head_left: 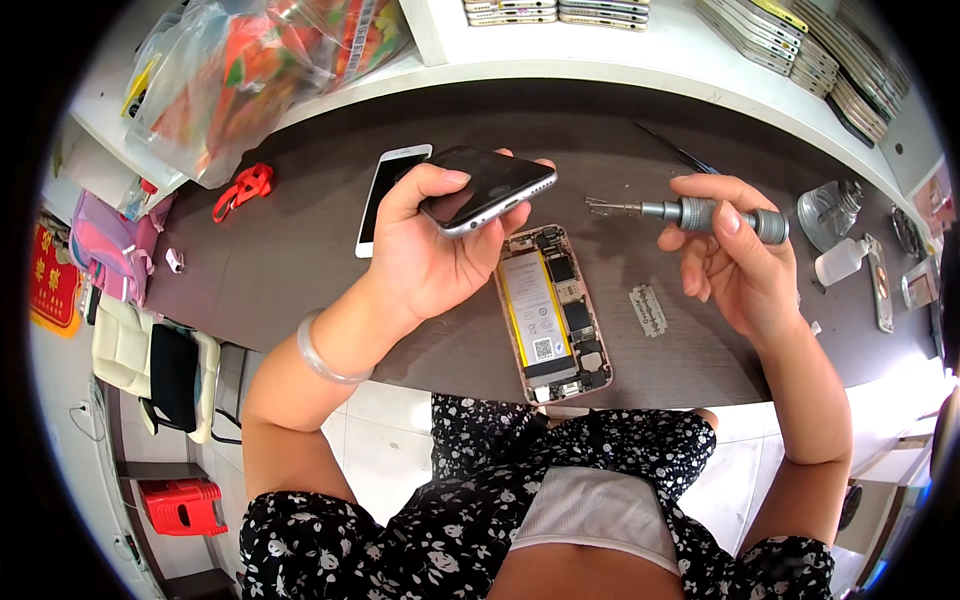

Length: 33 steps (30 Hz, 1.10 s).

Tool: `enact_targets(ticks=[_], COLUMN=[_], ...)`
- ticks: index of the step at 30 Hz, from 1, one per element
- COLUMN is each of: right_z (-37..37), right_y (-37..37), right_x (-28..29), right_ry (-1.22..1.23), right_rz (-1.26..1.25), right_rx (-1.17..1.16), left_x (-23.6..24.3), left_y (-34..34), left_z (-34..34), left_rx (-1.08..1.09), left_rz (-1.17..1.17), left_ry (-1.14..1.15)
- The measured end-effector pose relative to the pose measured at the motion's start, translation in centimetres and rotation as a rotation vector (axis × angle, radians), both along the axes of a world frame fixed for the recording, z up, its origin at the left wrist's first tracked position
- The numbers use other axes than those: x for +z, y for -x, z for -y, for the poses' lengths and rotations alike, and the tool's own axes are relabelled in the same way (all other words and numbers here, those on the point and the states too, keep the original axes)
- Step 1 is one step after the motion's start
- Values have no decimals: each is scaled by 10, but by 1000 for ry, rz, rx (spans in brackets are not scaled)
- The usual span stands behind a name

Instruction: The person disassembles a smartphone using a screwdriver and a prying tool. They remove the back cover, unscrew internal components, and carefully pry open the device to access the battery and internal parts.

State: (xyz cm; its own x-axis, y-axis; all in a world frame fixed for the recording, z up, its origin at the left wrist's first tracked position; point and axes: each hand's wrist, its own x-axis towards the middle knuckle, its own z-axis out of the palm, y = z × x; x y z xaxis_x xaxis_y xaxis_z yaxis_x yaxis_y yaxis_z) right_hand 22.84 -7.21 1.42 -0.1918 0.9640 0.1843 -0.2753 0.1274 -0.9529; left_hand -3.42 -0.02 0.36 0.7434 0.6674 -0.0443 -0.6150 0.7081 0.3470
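My left hand (425, 235) is closed around a dark smartphone (487, 190), its bottom edge turned toward me and to the right. In my right hand (745, 240) is a grey metal screwdriver (700, 213) with a knurled grip. Its thin shaft points left toward the phone, and the two are apart. Below them on the table lies an opened phone (545, 310), its battery and circuit board exposed. A white phone (390, 195) with a black screen lies partly behind my left hand. A razor blade (648, 310) rests to the right of the opened phone.
Tweezers (680, 150) lie behind my right hand. At the right stand a glass bottle (828, 215), a small white bottle (840, 262) and a narrow phone frame (880, 285). Stacked phones (605, 14) fill the shelf. A red strap (243, 190) and plastic bag (230, 100) are at left.
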Motion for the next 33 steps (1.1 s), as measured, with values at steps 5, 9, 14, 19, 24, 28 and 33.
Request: enact_targets(ticks=[5,9,14,19,24,28,33], right_z=[0,0,1,3,0,0,-1], right_y=[0,1,2,10,16,18,20], right_x=[0,-2,2,-6,-7,-10,-13], right_ry=[-16,-21,-12,-161,-572,-614,-661], right_rz=[62,38,21,221,589,637,706], right_rx=[53,60,42,34,15,17,30], left_x=[-1,4,-1,-5,-8,-7,-11], left_y=[-2,-11,-14,-17,-15,-12,-16], left_z=[0,8,16,18,18,18,23], left_rx=[7,106,114,78,83,128,58], left_rz=[-64,-222,-442,-514,-519,-694,-604], left_ry=[-111,-271,-652,-873,-1029,-1176,-1067])
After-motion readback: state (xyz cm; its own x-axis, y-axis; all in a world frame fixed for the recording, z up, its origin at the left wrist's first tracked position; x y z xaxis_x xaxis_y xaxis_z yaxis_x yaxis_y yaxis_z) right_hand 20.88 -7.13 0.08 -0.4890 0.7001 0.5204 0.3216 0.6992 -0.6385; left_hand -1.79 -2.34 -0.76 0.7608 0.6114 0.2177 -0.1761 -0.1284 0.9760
